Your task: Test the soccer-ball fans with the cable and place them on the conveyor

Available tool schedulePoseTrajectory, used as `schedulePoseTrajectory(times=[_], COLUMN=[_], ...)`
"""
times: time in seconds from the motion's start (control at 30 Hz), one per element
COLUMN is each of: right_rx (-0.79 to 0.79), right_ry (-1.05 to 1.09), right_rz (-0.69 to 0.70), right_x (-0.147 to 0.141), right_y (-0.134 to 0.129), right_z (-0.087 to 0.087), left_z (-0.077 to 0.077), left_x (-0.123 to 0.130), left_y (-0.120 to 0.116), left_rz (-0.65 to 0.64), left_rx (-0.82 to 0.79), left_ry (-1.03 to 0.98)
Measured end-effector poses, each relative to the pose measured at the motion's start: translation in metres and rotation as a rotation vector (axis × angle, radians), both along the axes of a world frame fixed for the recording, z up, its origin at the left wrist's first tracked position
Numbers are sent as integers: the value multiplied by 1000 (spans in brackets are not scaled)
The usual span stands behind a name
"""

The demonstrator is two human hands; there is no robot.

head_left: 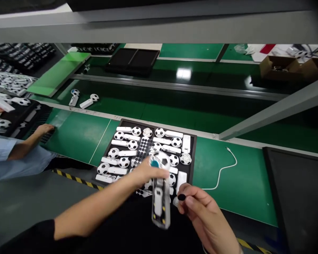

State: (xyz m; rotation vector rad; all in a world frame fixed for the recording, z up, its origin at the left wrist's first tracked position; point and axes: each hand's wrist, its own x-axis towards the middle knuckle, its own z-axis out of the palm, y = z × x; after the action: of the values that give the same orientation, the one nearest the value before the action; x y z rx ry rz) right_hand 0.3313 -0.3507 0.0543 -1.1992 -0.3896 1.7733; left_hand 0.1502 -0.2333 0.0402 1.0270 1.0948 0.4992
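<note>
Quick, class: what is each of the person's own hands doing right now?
Left hand: closed on a device with a football-patterned head.
Right hand: pinching a small black disc.

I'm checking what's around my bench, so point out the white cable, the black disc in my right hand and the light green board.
White cable (236, 162): head view, on its rightmost bend.
Black disc (181, 197): head view, middle of its face.
Light green board (58, 73): head view, middle of its top.
</note>
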Motion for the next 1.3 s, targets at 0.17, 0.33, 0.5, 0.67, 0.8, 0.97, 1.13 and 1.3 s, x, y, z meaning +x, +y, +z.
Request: schedulePoseTrajectory(times=[0.17,0.33,0.5,0.67,0.8,0.97,1.13,1.3], right_rx=[38,97,216,223,233,191,194,168], right_ry=[-149,-352,-652,-668,-681,-641,-661,-658], right_rz=[99,213,351,375,404,409,369,318], right_x=[5,12,7,9,12,10,7,3], right_y=[-30,-44,-51,-57,-59,-60,-60,-63], right_z=[-8,6,12,11,13,14,13,11], left_z=[-31,-7,13,16,16,16,15,12], left_x=[26,11,15,18,18,19,19,19], left_y=[-102,-122,-122,-122,-123,-125,-126,-129], left_rz=[-8,-287,-319,-396,-421,-429,-429,-409], left_rx=[-531,-495,-122,56,94,94,121,168], left_ry=[-288,-254,-55,22,49,40,57,58])
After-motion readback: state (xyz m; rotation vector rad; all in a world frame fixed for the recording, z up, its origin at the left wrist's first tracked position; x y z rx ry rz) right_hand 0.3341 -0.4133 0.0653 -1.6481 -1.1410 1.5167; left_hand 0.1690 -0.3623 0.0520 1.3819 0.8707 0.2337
